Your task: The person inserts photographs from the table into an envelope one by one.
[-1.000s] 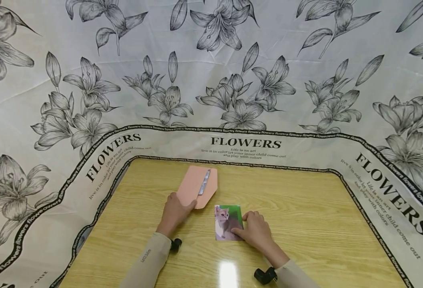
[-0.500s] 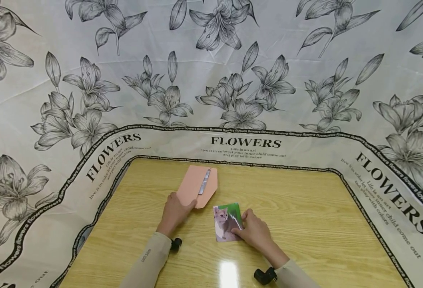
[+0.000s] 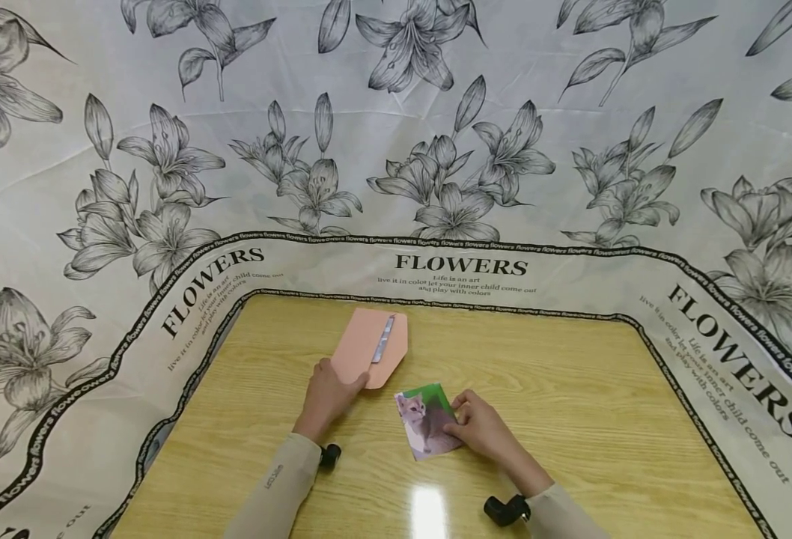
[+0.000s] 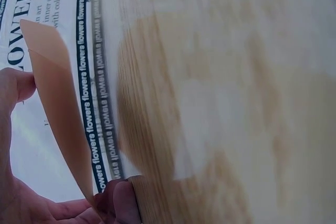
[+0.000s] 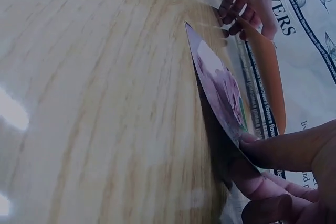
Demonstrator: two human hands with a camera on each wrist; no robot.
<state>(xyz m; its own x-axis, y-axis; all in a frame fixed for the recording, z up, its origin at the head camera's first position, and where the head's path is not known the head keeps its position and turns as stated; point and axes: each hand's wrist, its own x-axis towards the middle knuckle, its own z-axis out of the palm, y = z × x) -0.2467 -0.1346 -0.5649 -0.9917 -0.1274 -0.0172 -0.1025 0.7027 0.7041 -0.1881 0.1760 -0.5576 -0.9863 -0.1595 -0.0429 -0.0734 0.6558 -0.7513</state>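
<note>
A pink envelope [image 3: 353,349] with its flap raised lies toward the back left of the table, and a thin strip of a picture [image 3: 382,340] shows at its opening. My left hand [image 3: 329,394] grips the envelope's near edge between thumb and fingers; the left wrist view shows the envelope [image 4: 60,103] from the side. My right hand [image 3: 482,425] pinches a cat photo [image 3: 426,421] by its right edge, thumb on top and fingers beneath. In the right wrist view the photo [image 5: 218,85] stands tilted over the wood, with a dark shadow under it.
The wooden table [image 3: 558,389] spreads out to the right and in front of the hands. A white cloth [image 3: 463,273] printed with flowers and lettering borders its back and sides. Black wrist cameras [image 3: 329,456] sit at both sleeves.
My right hand has lifted and turned the cat photo, so it now leans, its left edge a little further left. The left hand and envelope have stayed in place.
</note>
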